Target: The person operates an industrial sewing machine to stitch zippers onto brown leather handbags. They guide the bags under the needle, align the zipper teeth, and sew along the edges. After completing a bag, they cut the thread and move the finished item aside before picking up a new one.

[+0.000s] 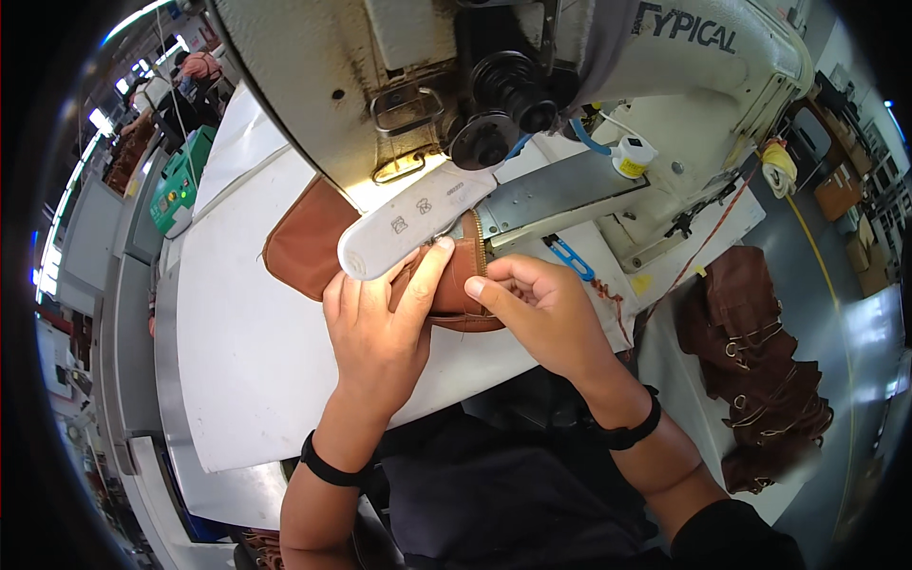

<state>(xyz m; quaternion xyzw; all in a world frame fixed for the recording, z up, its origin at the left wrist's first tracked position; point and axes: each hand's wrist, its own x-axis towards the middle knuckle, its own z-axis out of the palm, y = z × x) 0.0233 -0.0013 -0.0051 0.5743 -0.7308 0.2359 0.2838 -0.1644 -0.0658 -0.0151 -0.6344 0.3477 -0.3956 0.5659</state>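
A brown leather bag piece [454, 290] with a metal-toothed zipper [480, 249] along one edge lies at the sewing machine's narrow arm [560, 195]. My left hand [380, 328] rests on the leather with its fingers spread and its index fingertip near the stitching area. With thumb and bent fingers, my right hand [546, 318] pinches the zippered edge. A long white light-coloured guard [418, 218] hides the needle area and part of the leather. A larger brown flap [318, 242] extends to the left, beneath the machine head.
The sewing machine head [399, 85] looms over the white table [247, 380]. Blue thread snips [570, 256] and a white bottle [632, 155] are right of the hands. Several brown leather pieces [750, 351] are piled at the right. A green box [180, 185] stands far left; people are beyond.
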